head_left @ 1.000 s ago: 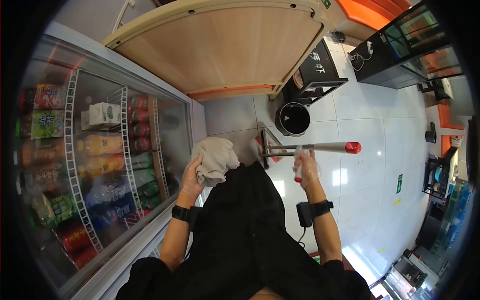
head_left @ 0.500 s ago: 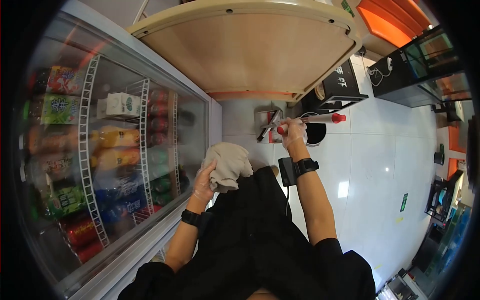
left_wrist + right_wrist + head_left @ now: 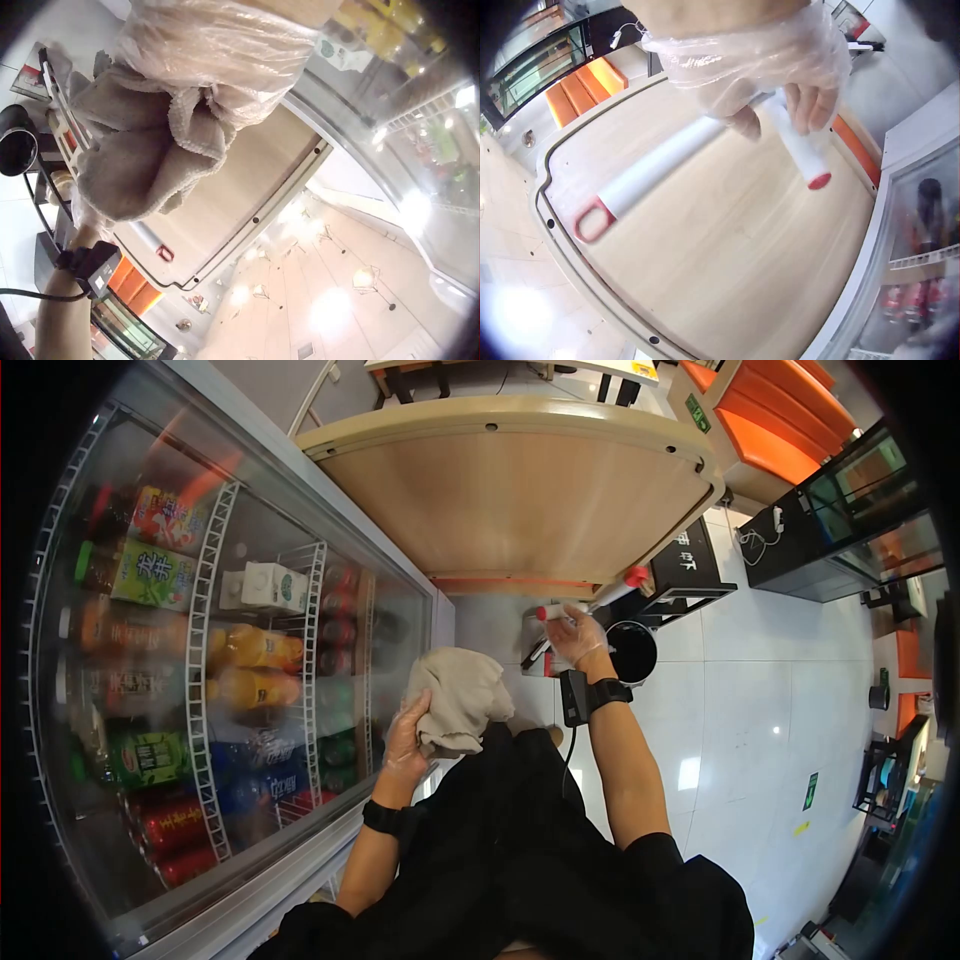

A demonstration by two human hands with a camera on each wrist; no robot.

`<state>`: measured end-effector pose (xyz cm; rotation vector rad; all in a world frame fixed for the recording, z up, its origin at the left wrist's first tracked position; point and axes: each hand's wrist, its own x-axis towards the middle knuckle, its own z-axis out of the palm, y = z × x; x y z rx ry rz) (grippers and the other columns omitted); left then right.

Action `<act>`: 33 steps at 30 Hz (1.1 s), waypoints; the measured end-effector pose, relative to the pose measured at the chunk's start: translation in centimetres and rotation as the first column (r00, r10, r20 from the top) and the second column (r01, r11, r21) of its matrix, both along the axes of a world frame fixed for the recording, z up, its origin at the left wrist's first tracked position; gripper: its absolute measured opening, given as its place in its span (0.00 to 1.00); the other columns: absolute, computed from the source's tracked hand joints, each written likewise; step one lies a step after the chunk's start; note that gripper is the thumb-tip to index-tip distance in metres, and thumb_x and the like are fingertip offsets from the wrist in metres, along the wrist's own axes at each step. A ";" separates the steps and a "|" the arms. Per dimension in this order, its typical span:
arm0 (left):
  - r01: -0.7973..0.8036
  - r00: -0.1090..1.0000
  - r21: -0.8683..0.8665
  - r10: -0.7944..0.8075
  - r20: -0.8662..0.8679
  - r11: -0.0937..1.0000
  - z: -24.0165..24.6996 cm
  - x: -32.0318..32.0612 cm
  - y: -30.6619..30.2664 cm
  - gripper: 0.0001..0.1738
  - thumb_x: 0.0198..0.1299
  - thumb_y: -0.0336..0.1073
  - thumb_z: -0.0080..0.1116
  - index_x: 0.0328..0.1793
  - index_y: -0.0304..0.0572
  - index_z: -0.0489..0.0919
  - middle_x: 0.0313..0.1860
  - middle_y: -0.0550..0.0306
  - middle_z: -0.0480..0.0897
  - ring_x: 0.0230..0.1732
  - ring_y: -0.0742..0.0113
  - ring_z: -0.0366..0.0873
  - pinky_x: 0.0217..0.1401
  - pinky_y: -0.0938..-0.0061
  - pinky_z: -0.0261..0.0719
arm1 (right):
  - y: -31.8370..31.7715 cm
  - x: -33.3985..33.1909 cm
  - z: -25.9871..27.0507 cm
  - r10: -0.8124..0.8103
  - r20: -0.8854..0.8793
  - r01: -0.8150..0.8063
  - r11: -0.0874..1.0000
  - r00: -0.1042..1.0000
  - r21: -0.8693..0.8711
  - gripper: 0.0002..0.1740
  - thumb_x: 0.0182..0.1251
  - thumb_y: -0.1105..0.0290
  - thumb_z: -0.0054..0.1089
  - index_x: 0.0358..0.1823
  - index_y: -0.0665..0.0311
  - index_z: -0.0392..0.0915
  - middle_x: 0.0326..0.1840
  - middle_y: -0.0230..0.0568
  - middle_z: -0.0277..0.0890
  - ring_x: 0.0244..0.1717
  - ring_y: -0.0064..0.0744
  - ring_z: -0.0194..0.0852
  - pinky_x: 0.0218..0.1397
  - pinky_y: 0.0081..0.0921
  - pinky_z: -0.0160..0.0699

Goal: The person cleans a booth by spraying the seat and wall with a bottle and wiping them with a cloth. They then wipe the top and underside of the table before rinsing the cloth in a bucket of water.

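Note:
My left hand [image 3: 405, 735], in a clear plastic glove, grips a folded beige cloth [image 3: 458, 700] beside the glass refrigerator. The left wrist view shows the cloth [image 3: 142, 142] bunched below the glove. Also gloved, my right hand [image 3: 580, 640] holds a short white tool handle [image 3: 799, 146] with a red end, its fingers bent over it. A longer white handle [image 3: 664, 169] with a red loop end slants across the wooden panel [image 3: 727, 247]; its upper end disappears behind the thumb. The tool's dark and red lower part [image 3: 540, 657] shows near the floor, partly hidden by my hand.
A refrigerator [image 3: 400, 575] with bottles, cans and cartons stands along the left. Ahead, the wooden panel [image 3: 500, 500] rises close to me. A black bin [image 3: 633, 653] and black stand [image 3: 690, 565] are right of the tool. Orange seats [image 3: 760, 420] lie beyond, over a tiled floor.
My right hand has moved up and left with the handles, away from the open floor. The longer handle now slants toward the wooden panel. The left hand still holds the cloth.

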<state>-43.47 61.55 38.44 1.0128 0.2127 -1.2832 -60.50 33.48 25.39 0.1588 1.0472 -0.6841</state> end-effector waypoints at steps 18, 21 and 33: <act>0.185 0.979 -0.199 -0.163 0.120 0.962 3.5 -0.4 -2.2 0.24 0.75 0.39 0.57 0.73 0.37 0.72 0.65 0.51 0.82 0.63 0.58 0.82 0.67 0.63 0.82 | 4.6 -2.3 8.3 0.252 -0.250 -0.341 0.834 0.935 -0.434 0.44 0.73 0.63 0.65 0.83 0.65 0.50 0.75 0.48 0.69 0.70 0.40 0.73 0.70 0.37 0.74; 0.282 0.951 -0.266 -0.232 0.203 0.922 4.5 -1.8 -3.4 0.25 0.76 0.37 0.56 0.75 0.38 0.71 0.66 0.52 0.81 0.64 0.59 0.81 0.69 0.64 0.81 | 6.8 -5.1 11.6 0.372 -0.352 -0.512 0.631 0.859 -0.583 0.43 0.77 0.52 0.62 0.83 0.64 0.54 0.71 0.44 0.74 0.68 0.34 0.74 0.68 0.33 0.73; 0.695 0.717 -0.338 -0.650 0.254 0.635 6.6 -11.0 -11.8 0.26 0.72 0.32 0.58 0.75 0.38 0.71 0.64 0.56 0.80 0.62 0.66 0.80 0.66 0.70 0.79 | 13.2 -16.4 20.1 0.186 -0.381 -0.422 0.482 0.906 -0.768 0.31 0.76 0.50 0.63 0.71 0.63 0.75 0.60 0.30 0.80 0.57 0.24 0.75 0.63 0.28 0.72</act>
